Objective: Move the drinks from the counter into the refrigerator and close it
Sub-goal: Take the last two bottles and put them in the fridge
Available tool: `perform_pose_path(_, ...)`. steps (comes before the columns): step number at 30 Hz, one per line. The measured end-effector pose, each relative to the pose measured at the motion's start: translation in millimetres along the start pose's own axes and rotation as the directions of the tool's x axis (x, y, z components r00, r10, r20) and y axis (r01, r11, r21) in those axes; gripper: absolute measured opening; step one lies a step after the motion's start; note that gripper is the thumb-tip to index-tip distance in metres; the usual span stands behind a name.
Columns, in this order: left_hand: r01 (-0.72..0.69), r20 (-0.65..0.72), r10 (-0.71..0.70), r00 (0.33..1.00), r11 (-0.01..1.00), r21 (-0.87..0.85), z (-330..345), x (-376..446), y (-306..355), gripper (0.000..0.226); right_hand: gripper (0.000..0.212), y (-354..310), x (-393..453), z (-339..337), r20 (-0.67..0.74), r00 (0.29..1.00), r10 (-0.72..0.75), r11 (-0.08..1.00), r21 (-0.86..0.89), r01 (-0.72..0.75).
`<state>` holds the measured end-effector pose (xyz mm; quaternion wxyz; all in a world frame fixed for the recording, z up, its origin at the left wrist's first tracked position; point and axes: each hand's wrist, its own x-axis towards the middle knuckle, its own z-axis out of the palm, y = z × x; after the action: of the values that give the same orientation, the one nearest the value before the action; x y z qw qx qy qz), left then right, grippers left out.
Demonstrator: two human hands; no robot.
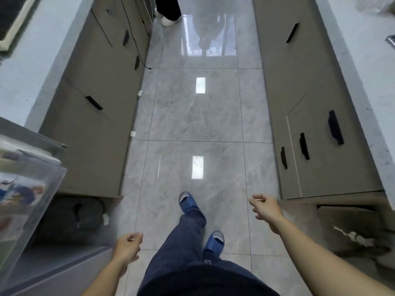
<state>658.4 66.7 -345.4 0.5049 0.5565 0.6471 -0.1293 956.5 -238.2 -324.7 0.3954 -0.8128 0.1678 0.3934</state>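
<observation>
We look down on a grey tiled floor (192, 116) between 2 rows of cabinets. Our left hand (128, 246) and right hand (265, 207) hang in the air, fingers loosely curled, holding nothing. The open refrigerator door (27, 184) stands at our left, blurred packages on its shelf. No drinks show on either desk (32, 67).

Shiny grey marble-look floor tiles (192, 116) run down the middle, with ceiling lights reflecting off them. Taupe cabinets (100, 86) with black handles (94, 102) line the left, and matching cabinets (307, 99) line the right. A few scraps of white paper (133, 133) sit along the left base. A black cord (139, 48) hangs down there too. Someone's white shoe (167, 21) shows at the far end.
</observation>
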Motion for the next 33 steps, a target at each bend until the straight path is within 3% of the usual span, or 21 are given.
perform_pose_path(6, 0.108, -0.020, -0.109, 0.994, 0.993, -0.055, 11, 37, 30, 0.017, 0.026, -69, 55, 5, 0.020, 1.000, -0.011, 0.995, -0.098, 0.013)
perform_pose_path(12, 0.181, 0.007, -0.182, 0.983, 0.971, -0.157, 14, 81, 120, 0.016, 0.025, -135, 94, 6, 0.031, 0.998, 0.059, 0.974, -0.220, -0.051)
perform_pose_path(18, 0.065, -0.016, -0.072, 0.997, 0.965, -0.254, -6, 134, 235, 0.015, 0.023, -220, 129, 20, 0.072, 0.997, 0.041, 0.930, -0.368, -0.011)
perform_pose_path(25, 0.032, -0.070, -0.068, 0.995, 0.907, -0.420, -28, 168, 313, 0.016, 0.015, -309, 179, 52, 0.118, 0.993, 0.019, 0.870, -0.491, 0.041)
perform_pose_path(33, 0.153, -0.158, -0.299, 0.941, 0.792, -0.591, -34, 170, 325, 0.020, 0.029, -433, 266, 117, 0.270, 0.963, -0.015, 0.765, -0.617, 0.185)
